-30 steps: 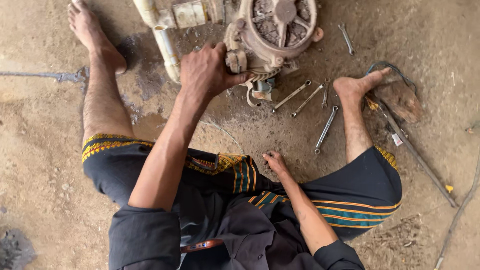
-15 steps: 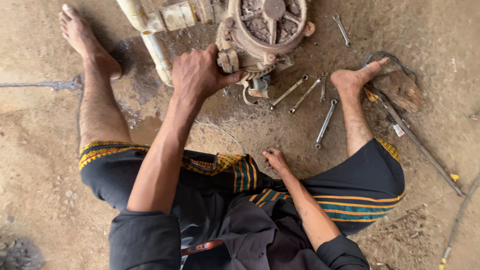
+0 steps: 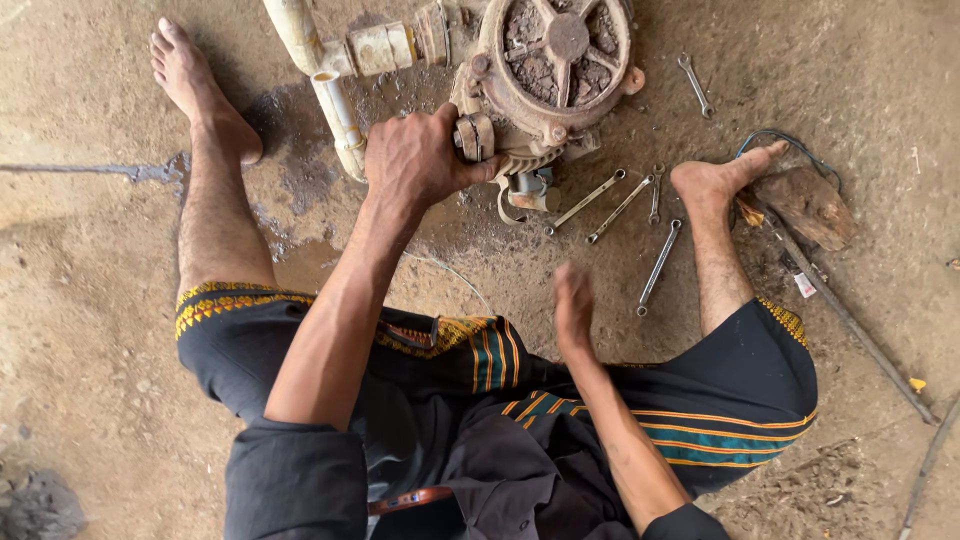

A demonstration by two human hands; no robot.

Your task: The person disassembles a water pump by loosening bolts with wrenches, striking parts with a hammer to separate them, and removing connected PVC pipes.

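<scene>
Gripping the motor at its near-left edge, the left hand has its fingers clenched round a lug on the casing; motor sits on the dirt floor at 12 o'clock, between the person's bare feet. White pipe joins it from 10 o'clock. Right hand hangs over the floor near the lap, blurred, holding nothing as far as I can see; fingers look loosely extended, not grasping. Spanners lie in a loose fan at 1 o'clock, just beside the right foot, another one apart near the motor's right side. Wood block and rod at 2 o'clock. To do it well, my judgement: keep the left grip firm and low on the casing so the motor doesn't rock, wrist straight, thumb clear of the fan opening, feet braced wide.
</scene>
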